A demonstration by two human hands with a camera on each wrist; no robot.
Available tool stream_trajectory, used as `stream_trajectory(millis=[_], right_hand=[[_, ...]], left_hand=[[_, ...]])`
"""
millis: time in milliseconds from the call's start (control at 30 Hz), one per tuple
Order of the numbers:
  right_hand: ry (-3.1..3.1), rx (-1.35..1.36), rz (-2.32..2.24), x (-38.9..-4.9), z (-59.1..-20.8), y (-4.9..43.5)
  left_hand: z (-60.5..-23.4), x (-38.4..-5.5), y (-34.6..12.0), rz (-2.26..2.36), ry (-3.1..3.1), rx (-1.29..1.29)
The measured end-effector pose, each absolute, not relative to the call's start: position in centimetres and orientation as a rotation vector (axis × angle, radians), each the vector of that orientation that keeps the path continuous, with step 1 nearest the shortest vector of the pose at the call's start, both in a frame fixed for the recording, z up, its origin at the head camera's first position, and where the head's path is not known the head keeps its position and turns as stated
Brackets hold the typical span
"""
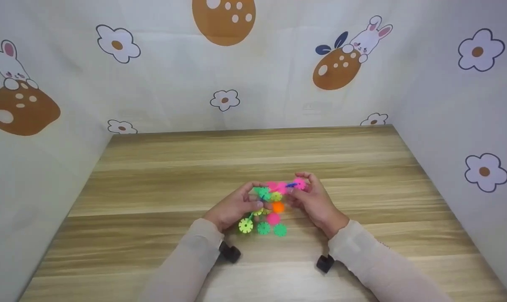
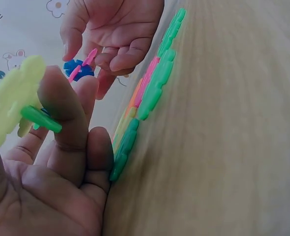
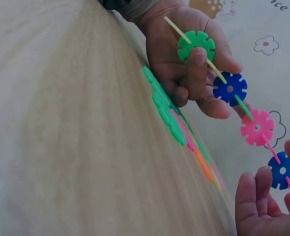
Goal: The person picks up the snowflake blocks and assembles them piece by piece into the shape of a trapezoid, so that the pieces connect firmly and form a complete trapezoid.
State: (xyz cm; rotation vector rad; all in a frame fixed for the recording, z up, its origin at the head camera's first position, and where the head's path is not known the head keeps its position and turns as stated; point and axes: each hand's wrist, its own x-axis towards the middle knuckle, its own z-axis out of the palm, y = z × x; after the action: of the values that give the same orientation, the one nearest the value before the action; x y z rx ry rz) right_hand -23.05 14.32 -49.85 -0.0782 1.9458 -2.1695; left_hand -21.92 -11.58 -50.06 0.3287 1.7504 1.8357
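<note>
A chain of notched plastic discs, linked edge to edge through their slots, stretches between both hands above the table. My left hand [image 1: 234, 206] holds its lower-left part, by a yellow disc [image 1: 245, 225] at the end, a green disc [image 3: 196, 46] and a blue disc [image 3: 230, 89]. Farther along comes a pink disc [image 3: 257, 127]. At the other end my right hand [image 1: 317, 206] pinches the chain near a second blue disc [image 3: 283, 170] and an end pink disc [image 1: 299, 183]. The exact contact of the right fingertips is partly hidden.
Loose discs lie flat on the wooden table [image 1: 173, 167] beneath the hands, among them an orange disc [image 1: 278, 207], a pink loose disc [image 1: 273, 218] and green loose discs [image 1: 280, 230]. A printed cloth [image 1: 169, 84] walls the back and sides.
</note>
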Motion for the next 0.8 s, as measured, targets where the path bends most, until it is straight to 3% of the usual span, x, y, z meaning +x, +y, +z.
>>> stream_trajectory(millis=[333,800], right_hand=[[2.227,-0.475,-1.914,-23.0,-50.02,14.96],[2.215,-0.508,-1.868,-23.09,-50.18,15.0]], left_hand=[[-49.96,-21.87,-11.53,1.887,1.679,0.337],[-50.08,-21.91,-11.68,1.919,1.686,0.388]])
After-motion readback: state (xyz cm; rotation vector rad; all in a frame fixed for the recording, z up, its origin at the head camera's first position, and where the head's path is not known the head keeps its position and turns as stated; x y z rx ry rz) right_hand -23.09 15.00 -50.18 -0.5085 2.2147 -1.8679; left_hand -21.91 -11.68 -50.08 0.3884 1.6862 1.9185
